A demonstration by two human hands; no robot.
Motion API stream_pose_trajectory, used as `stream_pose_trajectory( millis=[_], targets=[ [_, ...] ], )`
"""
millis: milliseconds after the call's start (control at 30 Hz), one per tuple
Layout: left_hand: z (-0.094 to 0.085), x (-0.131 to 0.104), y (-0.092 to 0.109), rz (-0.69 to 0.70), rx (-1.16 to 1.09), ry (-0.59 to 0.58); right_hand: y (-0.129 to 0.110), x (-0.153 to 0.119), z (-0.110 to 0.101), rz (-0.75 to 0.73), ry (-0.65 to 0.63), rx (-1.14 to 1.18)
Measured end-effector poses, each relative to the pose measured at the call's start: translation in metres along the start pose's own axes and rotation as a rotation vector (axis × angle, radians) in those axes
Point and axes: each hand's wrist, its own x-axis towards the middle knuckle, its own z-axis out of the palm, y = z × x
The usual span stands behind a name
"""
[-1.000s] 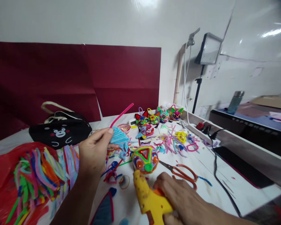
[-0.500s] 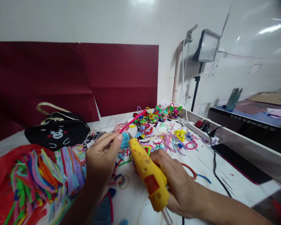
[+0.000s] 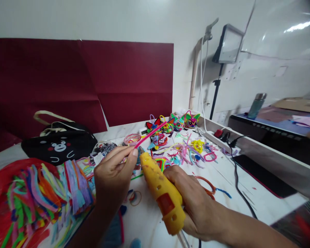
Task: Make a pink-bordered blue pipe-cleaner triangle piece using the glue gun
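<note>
Right grip (image 3: 196,199) holds stained yellow glue gun (image 3: 158,186); left grip (image 3: 115,175) pinches pink strip (image 3: 151,135).

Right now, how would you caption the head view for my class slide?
Left hand pinches a pink pipe cleaner; right hand holds a yellow glue gun, nozzle close by.

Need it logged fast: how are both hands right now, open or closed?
Left hand: closed, pinching a long, thin pink pipe cleaner.
Right hand: closed around a yellow plastic glue gun.
</note>
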Motion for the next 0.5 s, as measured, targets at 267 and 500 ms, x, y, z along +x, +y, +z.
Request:
stream_pose_trajectory(
  millis=[267,500],
  targets=[
    [-0.0004,-0.0006,-0.0034,0.079,0.034,-0.007,0.0016,-0.0009,0.001,0.002,-0.011,0.019],
    [-0.0005,-0.0015,-0.0026,0.072,0.03,-0.01,0.0019,-0.001,0.0024,0.012,-0.018,0.026]
  ],
)
